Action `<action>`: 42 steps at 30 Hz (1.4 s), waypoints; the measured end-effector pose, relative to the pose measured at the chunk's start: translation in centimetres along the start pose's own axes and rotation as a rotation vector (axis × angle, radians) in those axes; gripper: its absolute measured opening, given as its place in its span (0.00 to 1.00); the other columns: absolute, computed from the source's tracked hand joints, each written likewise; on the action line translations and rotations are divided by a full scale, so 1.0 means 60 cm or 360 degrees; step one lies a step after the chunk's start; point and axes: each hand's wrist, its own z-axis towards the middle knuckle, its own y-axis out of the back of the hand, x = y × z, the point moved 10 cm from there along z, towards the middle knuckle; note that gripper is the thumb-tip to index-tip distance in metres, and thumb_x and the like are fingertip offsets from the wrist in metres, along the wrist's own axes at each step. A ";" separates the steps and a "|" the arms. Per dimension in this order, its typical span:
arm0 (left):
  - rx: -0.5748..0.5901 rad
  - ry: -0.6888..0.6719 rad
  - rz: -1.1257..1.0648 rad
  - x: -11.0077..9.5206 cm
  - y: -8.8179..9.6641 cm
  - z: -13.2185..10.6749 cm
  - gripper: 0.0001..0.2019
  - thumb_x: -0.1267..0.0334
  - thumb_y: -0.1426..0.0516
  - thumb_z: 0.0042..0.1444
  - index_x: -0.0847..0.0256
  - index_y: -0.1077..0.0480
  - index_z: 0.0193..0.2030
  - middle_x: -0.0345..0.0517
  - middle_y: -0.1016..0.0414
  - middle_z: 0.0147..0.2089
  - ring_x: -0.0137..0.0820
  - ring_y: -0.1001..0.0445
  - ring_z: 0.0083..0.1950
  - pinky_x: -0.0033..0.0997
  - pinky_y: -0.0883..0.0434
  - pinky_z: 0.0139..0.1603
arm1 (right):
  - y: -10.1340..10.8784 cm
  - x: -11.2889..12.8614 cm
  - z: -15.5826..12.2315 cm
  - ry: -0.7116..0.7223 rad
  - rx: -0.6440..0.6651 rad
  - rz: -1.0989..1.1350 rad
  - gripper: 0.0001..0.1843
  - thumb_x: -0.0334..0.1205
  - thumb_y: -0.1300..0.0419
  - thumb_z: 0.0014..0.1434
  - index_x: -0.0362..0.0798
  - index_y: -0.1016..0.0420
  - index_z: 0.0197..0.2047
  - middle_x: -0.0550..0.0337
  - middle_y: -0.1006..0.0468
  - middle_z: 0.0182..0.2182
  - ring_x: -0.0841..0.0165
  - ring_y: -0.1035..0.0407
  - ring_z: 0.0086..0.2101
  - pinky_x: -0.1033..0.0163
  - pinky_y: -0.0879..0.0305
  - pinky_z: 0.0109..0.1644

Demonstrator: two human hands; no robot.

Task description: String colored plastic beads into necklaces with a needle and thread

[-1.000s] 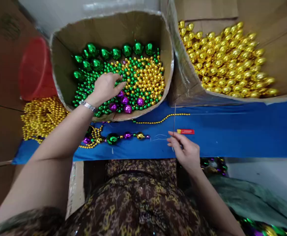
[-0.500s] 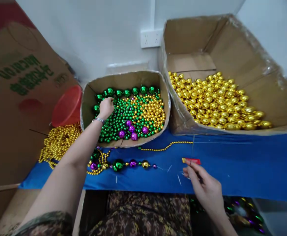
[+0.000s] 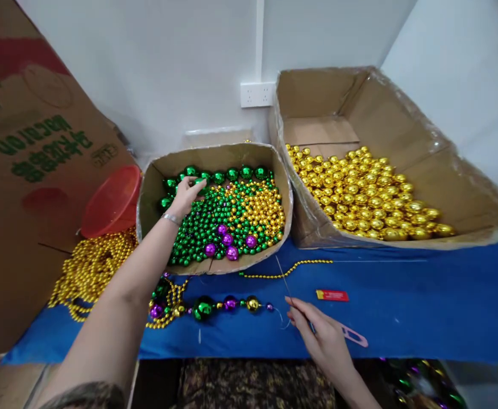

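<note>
Shifted since the earlier frame: left hand (image 3: 186,195) now sits slightly nearer the box's far-left corner, among the large green balls; right hand (image 3: 323,339) has drawn a little nearer the body, and a pink clip (image 3: 353,335) now shows beside it.

Right hand, 5 o'clock, near edge of blue cloth (image 3: 402,307): thumb and forefinger pinched on a thin needle (image 3: 283,278) that slants up toward 12 o'clock, thread trailing.

Beaded strand (image 3: 215,305), 7 o'clock of centre, on the cloth: large green ball, purple and gold beads, touching a heap of small gold chain.

Red lighter (image 3: 332,295), just beyond the right hand. Thin gold bead string (image 3: 287,268) lies between lighter and box.

Gold bead pile (image 3: 91,267), 9 o'clock.

Mixed-bead box (image 3: 146,193), centre: green, gold and purple beads. Left hand inside it, fingers loosely spread on a large green ball (image 3: 200,182); whether it grips, cannot tell.

Red tub (image 3: 112,201), tipped, left of the box.

Gold-ball carton (image 3: 402,125), 2 o'clock.

Wall socket (image 3: 256,94), 12 o'clock.
</note>
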 end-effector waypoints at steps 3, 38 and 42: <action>0.0456 0.0056 -0.0635 -0.023 -0.045 -0.101 0.22 0.49 0.44 0.56 0.58 0.35 0.53 0.48 0.27 0.42 0.35 0.23 0.37 0.35 0.24 0.35 | -0.013 0.023 0.016 0.0056 0.0046 -0.0043 0.13 0.37 0.47 0.66 0.49 0.26 0.50 0.55 0.18 0.38 0.67 0.22 0.32 0.66 0.23 0.38; 0.0721 0.0238 -0.0763 0.034 -0.079 -0.388 0.22 0.54 0.34 0.47 0.57 0.30 0.48 0.41 0.27 0.33 0.24 0.29 0.24 0.20 0.36 0.19 | -0.073 0.093 0.034 0.0579 0.0367 -0.0794 0.15 0.35 0.51 0.67 0.45 0.26 0.50 0.53 0.19 0.34 0.66 0.24 0.33 0.62 0.29 0.39; 0.0799 0.0258 -0.0780 0.028 -0.096 -0.409 0.23 0.53 0.35 0.49 0.55 0.31 0.51 0.40 0.29 0.34 0.24 0.30 0.24 0.21 0.35 0.21 | -0.080 0.093 0.037 0.0530 0.0376 -0.0644 0.15 0.36 0.52 0.68 0.46 0.26 0.49 0.53 0.19 0.36 0.66 0.24 0.35 0.63 0.28 0.41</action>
